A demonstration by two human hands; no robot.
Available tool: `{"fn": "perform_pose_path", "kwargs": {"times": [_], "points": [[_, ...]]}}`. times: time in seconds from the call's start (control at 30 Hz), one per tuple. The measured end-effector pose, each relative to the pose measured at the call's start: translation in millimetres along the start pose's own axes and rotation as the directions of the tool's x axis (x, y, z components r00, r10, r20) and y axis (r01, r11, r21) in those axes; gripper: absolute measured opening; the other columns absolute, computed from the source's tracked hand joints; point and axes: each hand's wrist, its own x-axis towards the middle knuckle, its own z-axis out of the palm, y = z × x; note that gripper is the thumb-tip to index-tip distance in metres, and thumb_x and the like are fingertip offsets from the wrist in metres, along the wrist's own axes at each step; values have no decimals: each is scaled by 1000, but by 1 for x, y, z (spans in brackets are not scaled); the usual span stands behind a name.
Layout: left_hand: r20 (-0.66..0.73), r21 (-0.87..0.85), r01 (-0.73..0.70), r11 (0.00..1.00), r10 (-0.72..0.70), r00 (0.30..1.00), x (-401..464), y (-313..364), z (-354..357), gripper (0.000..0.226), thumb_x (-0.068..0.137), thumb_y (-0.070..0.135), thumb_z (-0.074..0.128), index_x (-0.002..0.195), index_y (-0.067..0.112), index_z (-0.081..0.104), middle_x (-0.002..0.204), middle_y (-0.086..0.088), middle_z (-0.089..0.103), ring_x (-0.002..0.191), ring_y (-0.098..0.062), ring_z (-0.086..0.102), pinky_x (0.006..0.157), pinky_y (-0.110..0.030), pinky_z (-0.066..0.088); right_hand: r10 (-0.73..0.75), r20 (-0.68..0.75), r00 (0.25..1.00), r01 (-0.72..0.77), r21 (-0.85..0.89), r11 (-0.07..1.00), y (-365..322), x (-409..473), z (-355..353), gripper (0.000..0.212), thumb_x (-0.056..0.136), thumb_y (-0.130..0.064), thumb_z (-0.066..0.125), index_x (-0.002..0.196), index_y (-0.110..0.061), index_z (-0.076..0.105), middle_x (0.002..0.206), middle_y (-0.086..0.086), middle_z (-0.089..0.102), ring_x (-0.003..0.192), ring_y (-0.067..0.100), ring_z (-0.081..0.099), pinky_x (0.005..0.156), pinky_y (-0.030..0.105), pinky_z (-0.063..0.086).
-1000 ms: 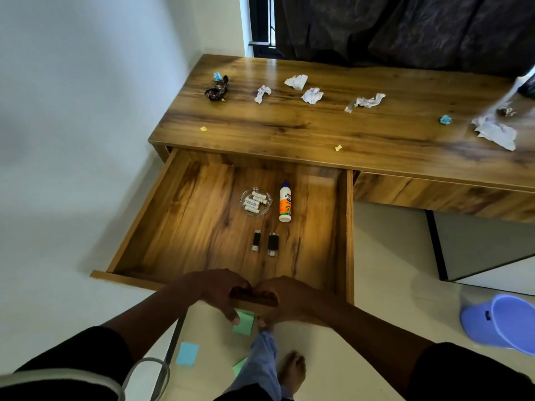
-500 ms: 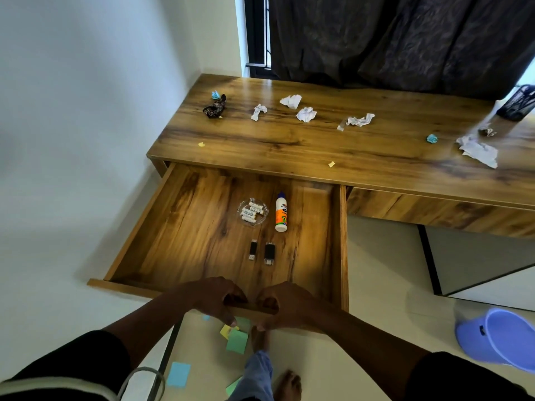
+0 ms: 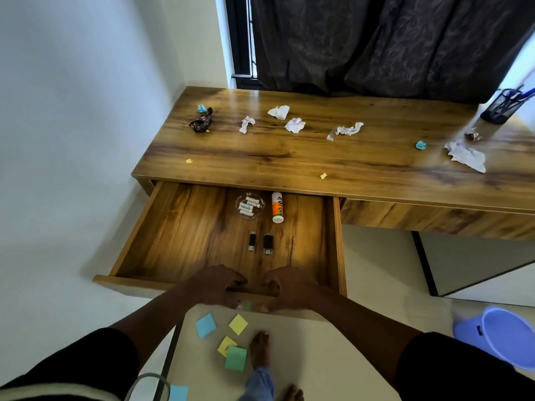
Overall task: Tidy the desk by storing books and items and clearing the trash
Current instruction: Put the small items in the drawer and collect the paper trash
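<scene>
The wooden desk's left drawer (image 3: 179, 227) stands pulled out. My left hand (image 3: 215, 285) and my right hand (image 3: 285, 287) both grip its front panel, side by side, fingers curled over the edge. Inside lie a clear dish of batteries (image 3: 249, 206), a white glue bottle (image 3: 277, 207) and two black USB sticks (image 3: 260, 242). On the desk top (image 3: 289, 157) lie several crumpled white papers (image 3: 294, 124), a dark wrapper (image 3: 201, 122), small blue scraps (image 3: 421, 145) and yellow scraps (image 3: 323, 175).
Several sticky notes (image 3: 238, 324) in blue, yellow and green lie on the floor under the drawer, by my bare foot (image 3: 258, 350). A purple bin (image 3: 503, 337) stands on the floor at right. A black mesh pen holder (image 3: 499, 107) sits at the desk's far right. A white wall is left.
The drawer has slid partway into the desk, with both hands still on its front. The view has tilted up, showing more curtain and the pen holder.
</scene>
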Motion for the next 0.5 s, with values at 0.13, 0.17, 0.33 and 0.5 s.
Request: {"fn": "perform_pose_path", "kwargs": {"times": [0.13,0.17,0.33,0.5], "points": [[-53,70,3,998,1,999,16,-3,-15,78,77,75,63,145,39,49,143,12,56,130,-15,51,102,-35,46,15,-71,997,-19,-51,999,5,10,-16,71,81,-58,77,141,-28,55,142,-2,58,128,22,54,97,34,46],[-84,72,7,997,-1,996,21,-4,-19,78,76,75,65,144,40,49,143,12,55,131,-16,51,102,-35,45,21,-89,996,-27,-64,998,6,13,-21,70,80,-59,77,140,-30,55,141,-3,58,128,22,54,96,34,46],[-266,159,33,987,10,964,37,0,-45,85,74,68,74,146,34,47,149,9,50,136,-18,44,105,-36,42,59,-220,974,-95,-160,983,8,30,-44,69,76,-65,77,134,-36,54,133,-4,60,120,22,56,88,36,50],[-366,288,81,954,32,930,54,-1,-77,105,60,78,75,149,35,39,154,6,38,143,-23,33,109,-43,41,78,-319,945,-156,-225,962,13,49,-62,88,67,-67,80,142,-36,46,145,2,44,136,29,39,104,48,42]]}}
